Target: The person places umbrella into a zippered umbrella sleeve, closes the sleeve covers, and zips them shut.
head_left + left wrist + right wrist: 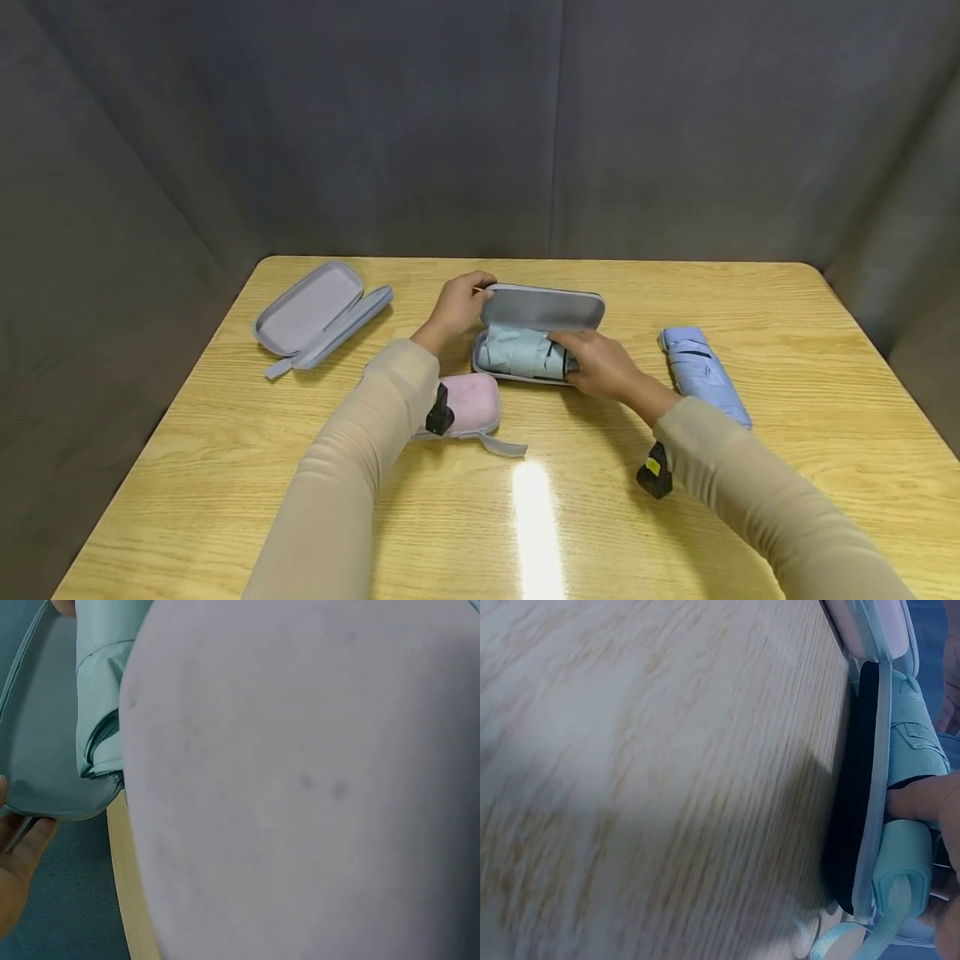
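Pink rounded-rectangular shell case [474, 402] with grey trim: lies left of the midline of the light wood-grain table [225, 500], partly hidden in the head view by the left beige sleeve [378, 417]. Its grey pull strap [504, 447] extends toward the right edge.

Periwinkle-blue folded fabric umbrella [708, 383]: lies toward the right edge, long axis slanting from the far edge toward the near right corner. No hand touches it.

Mint-green folded fabric umbrella [517, 352]: rests in the lower half of an unzipped grey hard-shell case [878, 780], near the middle of the table's width. In the right wrist view it stands proud of the case rim.

Right grip [600, 365]: closed on the right end of the mint-green umbrella, thumb on the near side.

Left grip [455, 307]: pinches the left end of the raised lid [542, 310], on the far side of the case.

Open pale-lilac-lined case [311, 312]: sits near the far left corner, spread apart.

Governing relation: the mint-green umbrella extends leftward from the right grip, its long axis roughly parallel to the far edge and in line with the case. The right grip is the nearer, in contact; the left is apart from the umbrella.

Markings: no brand, label or writing is legible.
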`<state>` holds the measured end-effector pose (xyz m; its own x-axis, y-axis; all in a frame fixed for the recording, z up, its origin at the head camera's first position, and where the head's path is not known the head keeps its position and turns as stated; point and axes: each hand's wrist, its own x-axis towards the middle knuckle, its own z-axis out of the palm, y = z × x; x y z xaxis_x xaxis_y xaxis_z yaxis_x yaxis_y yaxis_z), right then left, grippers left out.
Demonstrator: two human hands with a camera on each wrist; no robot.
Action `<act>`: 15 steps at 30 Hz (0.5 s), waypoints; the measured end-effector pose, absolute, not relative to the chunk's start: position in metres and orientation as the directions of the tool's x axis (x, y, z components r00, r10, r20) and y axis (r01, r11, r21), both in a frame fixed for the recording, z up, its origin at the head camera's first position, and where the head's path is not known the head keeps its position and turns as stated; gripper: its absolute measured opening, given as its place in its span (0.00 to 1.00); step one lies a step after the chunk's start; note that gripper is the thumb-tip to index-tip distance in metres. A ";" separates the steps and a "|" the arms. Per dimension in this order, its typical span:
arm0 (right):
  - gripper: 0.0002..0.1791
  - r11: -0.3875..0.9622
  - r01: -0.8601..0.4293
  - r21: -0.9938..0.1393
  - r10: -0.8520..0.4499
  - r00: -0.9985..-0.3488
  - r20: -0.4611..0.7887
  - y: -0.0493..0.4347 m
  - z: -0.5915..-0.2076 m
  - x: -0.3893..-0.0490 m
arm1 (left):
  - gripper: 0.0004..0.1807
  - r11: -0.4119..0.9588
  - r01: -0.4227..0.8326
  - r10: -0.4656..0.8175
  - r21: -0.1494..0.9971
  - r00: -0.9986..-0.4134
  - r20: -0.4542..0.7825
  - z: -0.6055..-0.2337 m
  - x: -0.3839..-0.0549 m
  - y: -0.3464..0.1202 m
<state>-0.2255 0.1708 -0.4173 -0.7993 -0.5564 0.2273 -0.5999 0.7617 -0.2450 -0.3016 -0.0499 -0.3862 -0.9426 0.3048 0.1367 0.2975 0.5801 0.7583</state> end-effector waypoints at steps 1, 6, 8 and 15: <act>0.33 0.762 -0.599 -0.248 -0.556 -0.800 0.224 0.171 -0.417 -0.226 | 0.13 0.581 0.295 0.303 0.758 -0.943 0.135 -0.387 -0.302 -0.050; 0.33 0.772 -0.582 -0.256 -0.549 -0.814 0.191 0.169 -0.419 -0.226 | 0.14 0.581 0.296 0.313 0.758 -0.941 0.127 -0.387 -0.301 -0.048; 0.33 0.775 -0.573 -0.267 -0.544 -0.820 0.181 0.168 -0.420 -0.226 | 0.14 0.581 0.296 0.318 0.758 -0.940 0.123 -0.387 -0.300 -0.048; 0.32 0.771 -0.559 -0.305 -0.534 -0.828 0.169 0.167 -0.424 -0.226 | 0.14 0.593 0.286 0.313 0.753 -0.943 0.112 -0.385 -0.296 -0.048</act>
